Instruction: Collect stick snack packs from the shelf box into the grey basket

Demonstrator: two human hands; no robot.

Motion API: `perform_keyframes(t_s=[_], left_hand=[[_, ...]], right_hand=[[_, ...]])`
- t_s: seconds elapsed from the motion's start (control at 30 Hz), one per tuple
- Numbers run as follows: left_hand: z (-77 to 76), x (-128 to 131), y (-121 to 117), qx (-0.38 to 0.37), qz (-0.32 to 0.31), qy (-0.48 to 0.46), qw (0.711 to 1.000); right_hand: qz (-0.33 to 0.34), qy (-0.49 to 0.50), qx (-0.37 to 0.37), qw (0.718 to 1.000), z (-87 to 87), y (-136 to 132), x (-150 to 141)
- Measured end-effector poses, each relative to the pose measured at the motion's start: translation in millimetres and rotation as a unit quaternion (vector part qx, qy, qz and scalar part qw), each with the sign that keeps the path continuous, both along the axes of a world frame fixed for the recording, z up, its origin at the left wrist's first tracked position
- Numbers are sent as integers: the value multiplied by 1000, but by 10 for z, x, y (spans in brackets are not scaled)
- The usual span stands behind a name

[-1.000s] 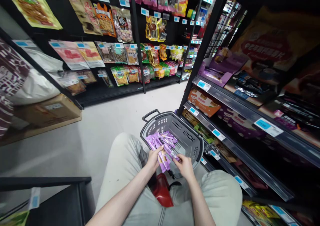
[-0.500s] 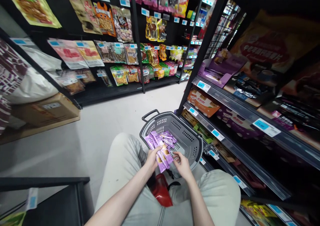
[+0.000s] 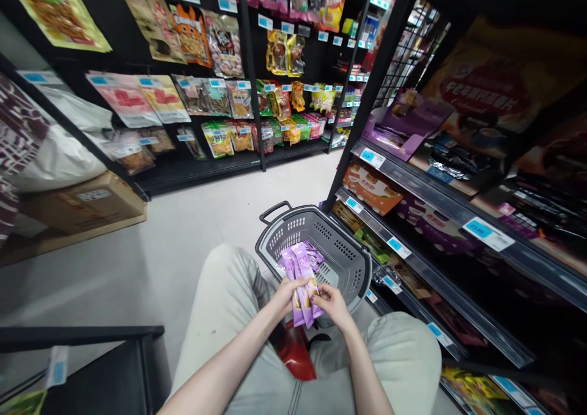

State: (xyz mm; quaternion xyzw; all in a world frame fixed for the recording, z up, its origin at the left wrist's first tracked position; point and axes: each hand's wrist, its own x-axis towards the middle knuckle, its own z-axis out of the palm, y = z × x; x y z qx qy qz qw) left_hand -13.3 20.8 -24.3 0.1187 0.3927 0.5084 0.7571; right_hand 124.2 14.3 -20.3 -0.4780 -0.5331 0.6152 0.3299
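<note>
My left hand is closed around a small bunch of long purple snack packets, its thumb lying across their front. On the right side of the bunch, my right hand pinches the packets' edge with thumb and fingers. The bunch is held tilted over the near rim of a grey shopping basket, between my knees. Inside the basket, more purple packets lie loose behind the held ones, partly hidden by them.
Close on the right rises a black shelf rack with boxes and price tags. An open purple display box sits on its upper shelf. Bagged snacks hang on the far racks. A cardboard box stands at the left on the pale floor.
The bunch of packets has turned more upright and shifted slightly right and toward me. My right hand, apart from the bunch before, now grips its right side.
</note>
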Motion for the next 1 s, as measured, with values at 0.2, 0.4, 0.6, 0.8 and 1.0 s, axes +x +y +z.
perform_keyframes(t_s=[0.2, 0.4, 0.6, 0.8, 1.0], left_hand=[[-32, 20, 14, 37, 69, 62, 995], [-89, 20, -5, 55, 83, 100, 990], [-56, 31, -23, 45, 95, 119, 987], [-89, 32, -22, 37, 100, 102, 989], [-124, -1, -7, 23, 118, 87, 989]], right_hand=[[11, 3, -8, 1000, -65, -23, 38], [23, 32, -48, 998, -104, -38, 77], [45, 11, -32, 998, -111, 4, 112], [46, 9, -52, 998, -103, -8, 139], [45, 28, -110, 993, -153, -12, 154]])
